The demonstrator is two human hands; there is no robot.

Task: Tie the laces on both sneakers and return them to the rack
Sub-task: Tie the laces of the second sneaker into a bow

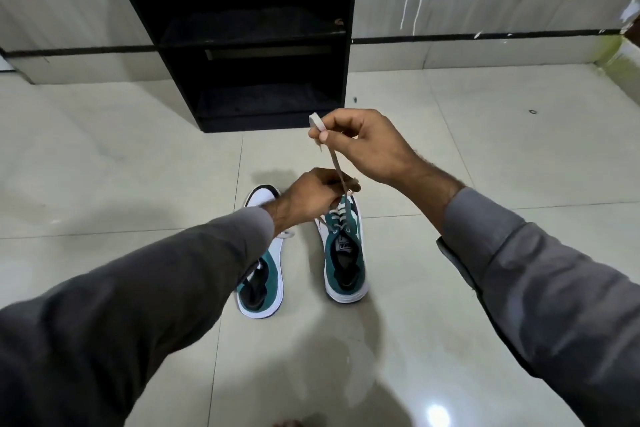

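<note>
My right hand point(363, 146) pinches a lace point(337, 166) and holds it taut above the right sneaker point(344, 253). My left hand point(311, 194) grips the lace low, at the eyelets. The left sneaker point(263, 274) sits just beside it on the tiled floor point(138, 166), and the black rack point(256, 45) stands beyond.

Both sneakers point(343, 253) were teal and white with black inner linings and white soles; their laces point(334, 163) were off-white. The rack point(256, 35) was black, the sleeves point(540, 263) grey, and the floor point(485, 149) pale glossy tile.
</note>
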